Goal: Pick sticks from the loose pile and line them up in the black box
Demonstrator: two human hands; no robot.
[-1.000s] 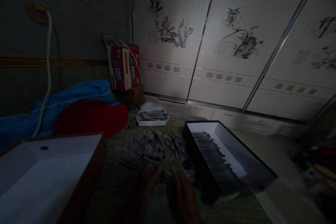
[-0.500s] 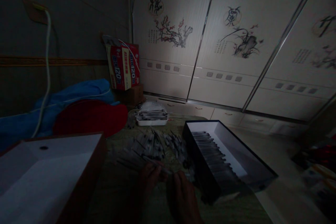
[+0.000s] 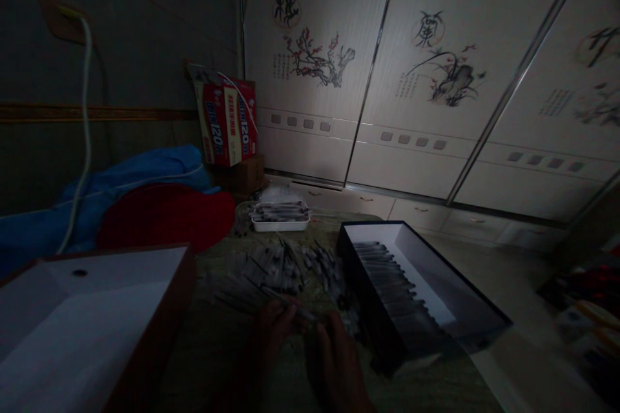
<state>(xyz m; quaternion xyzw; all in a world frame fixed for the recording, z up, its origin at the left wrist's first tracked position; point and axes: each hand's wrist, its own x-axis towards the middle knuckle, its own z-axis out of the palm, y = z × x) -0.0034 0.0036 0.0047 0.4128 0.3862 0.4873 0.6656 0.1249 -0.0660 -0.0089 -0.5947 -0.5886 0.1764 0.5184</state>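
Note:
My left hand is closed on a thin pen-like stick at the bottom centre. Close to its right, my right hand has its fingers bent together at the stick's other end. The picture is dark, so its fingertips are hard to make out. Just beyond both hands lie loose heaps of similar thin sticks on the table. To the right, a black box with a white inside holds a row of such sticks. Behind the heaps, a white tray is filled with more of them.
A brown box with a pale inside stands at the left. Behind it lie a red round item and blue cloth. A red and yellow carton stands by the wardrobe doors. A white cable hangs at the left.
My right hand's fingers have shifted slightly, and the stick between my hands now sits at a slightly different angle. The boxes, tray and heaps look unchanged.

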